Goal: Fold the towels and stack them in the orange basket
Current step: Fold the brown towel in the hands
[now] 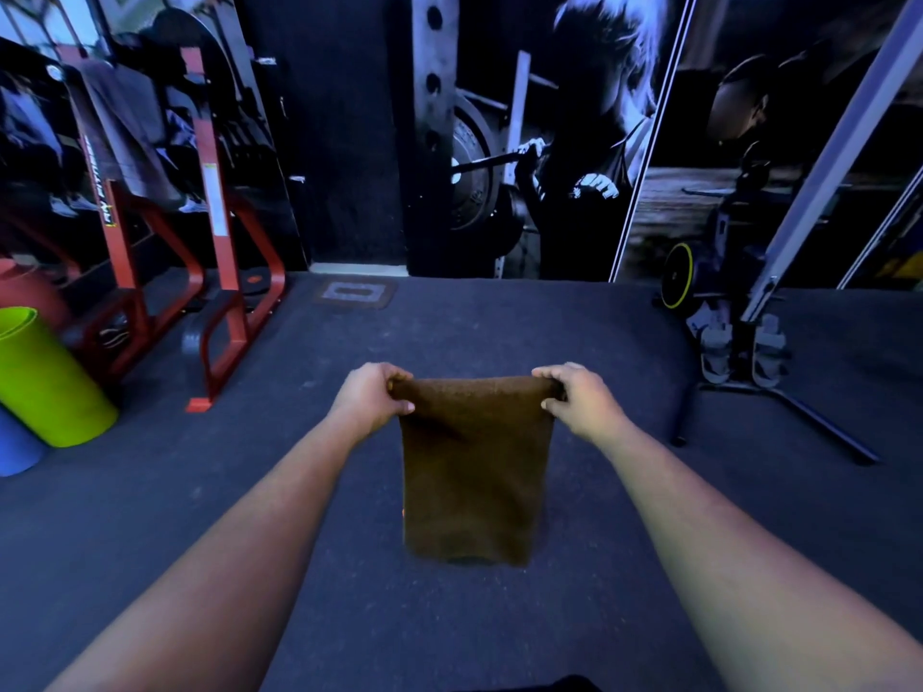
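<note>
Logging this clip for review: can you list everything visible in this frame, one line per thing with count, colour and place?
towel: one, brown, hanging in the air at centre, held by its top corners
floor: one, dark speckled, across the whole lower frame
rolled mat: one, lime green, at the left edge on the floor
blue roll: one, blue, just below the green one, partly cut off
weight rack: one, red, upper left
wall mural: one, dark with pale figures, along the back wall
exercise machine: one, dark with a yellow-rimmed wheel, at right
orange basket: none in view
left hand: one, pinching the towel's top left corner
right hand: one, pinching the top right corner
</note>
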`<state>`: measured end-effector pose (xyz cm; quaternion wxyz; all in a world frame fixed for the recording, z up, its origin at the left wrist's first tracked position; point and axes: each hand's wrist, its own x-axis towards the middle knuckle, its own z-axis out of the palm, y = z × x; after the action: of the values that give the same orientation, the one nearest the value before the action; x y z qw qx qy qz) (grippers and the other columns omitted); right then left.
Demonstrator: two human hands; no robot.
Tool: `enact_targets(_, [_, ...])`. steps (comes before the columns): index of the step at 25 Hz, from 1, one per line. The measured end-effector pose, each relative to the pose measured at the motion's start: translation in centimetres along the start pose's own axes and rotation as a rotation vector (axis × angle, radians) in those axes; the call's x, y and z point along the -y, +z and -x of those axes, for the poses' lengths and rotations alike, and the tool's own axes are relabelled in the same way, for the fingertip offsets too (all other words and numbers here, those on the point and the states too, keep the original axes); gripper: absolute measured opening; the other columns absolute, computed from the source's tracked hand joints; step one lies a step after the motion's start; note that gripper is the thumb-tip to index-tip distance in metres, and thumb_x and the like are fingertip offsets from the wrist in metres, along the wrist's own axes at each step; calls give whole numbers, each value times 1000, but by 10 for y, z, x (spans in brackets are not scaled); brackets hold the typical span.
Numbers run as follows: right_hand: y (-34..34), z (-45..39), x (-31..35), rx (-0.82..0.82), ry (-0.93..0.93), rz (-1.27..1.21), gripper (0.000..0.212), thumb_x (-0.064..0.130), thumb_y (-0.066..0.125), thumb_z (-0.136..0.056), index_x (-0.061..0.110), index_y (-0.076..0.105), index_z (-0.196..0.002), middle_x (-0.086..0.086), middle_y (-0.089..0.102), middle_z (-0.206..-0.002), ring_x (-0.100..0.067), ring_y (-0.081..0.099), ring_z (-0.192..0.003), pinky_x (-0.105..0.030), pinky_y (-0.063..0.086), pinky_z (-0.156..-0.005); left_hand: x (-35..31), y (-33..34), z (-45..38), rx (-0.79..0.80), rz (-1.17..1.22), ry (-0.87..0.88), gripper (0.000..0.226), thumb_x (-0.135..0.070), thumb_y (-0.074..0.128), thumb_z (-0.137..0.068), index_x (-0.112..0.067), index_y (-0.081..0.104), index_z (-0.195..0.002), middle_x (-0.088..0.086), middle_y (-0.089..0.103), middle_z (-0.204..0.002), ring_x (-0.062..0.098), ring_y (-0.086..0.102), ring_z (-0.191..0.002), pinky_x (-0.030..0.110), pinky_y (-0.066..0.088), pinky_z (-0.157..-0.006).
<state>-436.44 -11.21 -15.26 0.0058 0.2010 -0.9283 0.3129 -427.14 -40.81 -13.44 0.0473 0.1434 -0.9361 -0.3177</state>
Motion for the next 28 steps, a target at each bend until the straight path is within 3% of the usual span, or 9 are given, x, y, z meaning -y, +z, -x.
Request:
enact_targets(4, [-6, 2, 5, -42, -48, 288, 27, 21, 67, -93, 34, 69, -117, 9, 60, -113, -17, 60, -110, -39, 51, -97, 0, -3, 3, -78, -275, 76, 23, -32, 79, -86, -28, 73, -108, -5, 69, -106, 12, 65, -95, 32, 57, -82])
enact_targets(8, [-4, -3, 2, -141, -55, 215, 13, 25, 72, -90, 26, 71, -104, 5, 50, -106, -17, 53, -107, -35, 50, -90, 8, -7, -3, -124, -287, 106, 20, -37, 77, -87, -29, 72, -104, -4, 55, -117, 16, 52, -114, 39, 51, -96])
enact_targets(12, [-16, -7, 11, -259, -56, -335, 11, 17, 69, -94, 18, 63, -104, 6, 61, -99, -16, 62, -96, -27, 46, -82, 10, -14, 0, 18, 549, 104, 6, -26, 67, -97, -23, 62, -95, -3, 67, -95, 14, 64, -91, 38, 48, -86])
enact_targets(14, [-15, 0, 27, -344, -37, -691, 24, 17, 68, -96, 18, 55, -116, 9, 65, -102, -4, 64, -91, -26, 51, -81, -11, -21, 5, -6, 796, 136, 6, -24, 60, -102, -20, 61, -105, 3, 71, -101, 22, 69, -96, 41, 54, -86])
enact_targets(17, [11, 13, 34, -126, 113, -866, 57, 21, 81, -85, 23, 51, -133, 11, 68, -117, -4, 65, -106, -29, 54, -98, -53, -47, 3, -79, 1091, 186, 21, -23, 54, -105, -15, 58, -124, 13, 69, -121, 29, 68, -111, 42, 59, -91])
enact_targets(19, [24, 14, 36, -53, 175, -868, 38, 22, 80, -86, 22, 65, -120, 8, 73, -112, -8, 70, -103, -35, 56, -98, -50, -60, -2, -56, 1189, 189, 34, -29, 60, -101, -16, 54, -132, 13, 65, -128, 27, 67, -114, 44, 58, -94])
enact_targets(23, [12, 2, 46, -34, 218, -1047, 15, 15, 74, -91, 14, 70, -106, -4, 77, -99, -16, 74, -90, -26, 61, -75, 28, -19, 15, 327, 755, -40, 98, -51, 100, -46, -13, 63, -129, 8, 73, -122, 24, 70, -112, 47, 55, -99])
enact_targets(26, [13, -8, 34, -63, 294, -887, 32, 27, 79, -87, 8, 68, -111, -13, 77, -103, -30, 73, -97, -43, 60, -85, 35, 5, 16, 234, 837, -84, 50, -34, 90, -71, -10, 71, -111, 12, 77, -109, 30, 71, -102, 40, 57, -85])
enact_targets(28, [14, -9, 24, -124, 341, -848, 42, 36, 80, -85, 13, 62, -115, -10, 73, -107, -26, 71, -100, -43, 59, -89, 27, 6, 5, 142, 947, -118, 24, -19, 72, -93, -7, 71, -114, 14, 76, -110, 27, 71, -99, 34, 57, -80])
